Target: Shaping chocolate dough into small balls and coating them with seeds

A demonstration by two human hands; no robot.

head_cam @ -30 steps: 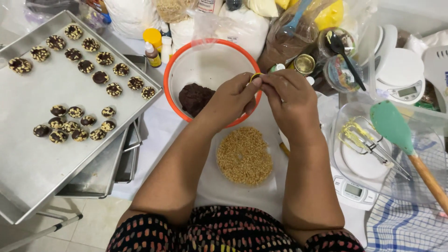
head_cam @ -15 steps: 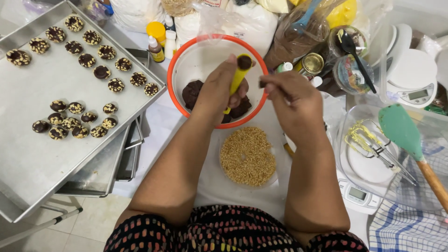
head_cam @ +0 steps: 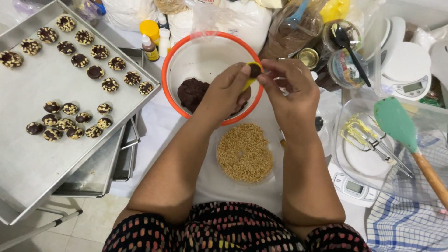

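My left hand (head_cam: 228, 93) fingers grasping small yellow plastic scoop (head_cam: 252, 74) of dark dough | right hand (head_cam: 289, 91) fingers pinching it | over orange-rimmed white bowl (head_cam: 186, 51) | grainy crumbs plate (head_cam: 244, 152) near | steel tray (head_cam: 42, 158) left on counter

A lump of dark brown dough (head_cam: 192, 92) lies in the orange-rimmed white plastic bowl (head_cam: 186, 46). Before the bowl sits a round pile of chopped nuts (head_cam: 244, 152). Left of both lies a flat metal baking tray (head_cam: 42, 158) carrying small nut-studded chocolate cookies (head_cam: 70, 120). Right of the pile stands a clear glass bowl (head_cam: 347, 116) holding metal beaters (head_cam: 368, 142), on a white digital scale (head_cam: 354, 186). A green silicone spatula with wooden handle (head_cam: 396, 123) lies over that bowl.
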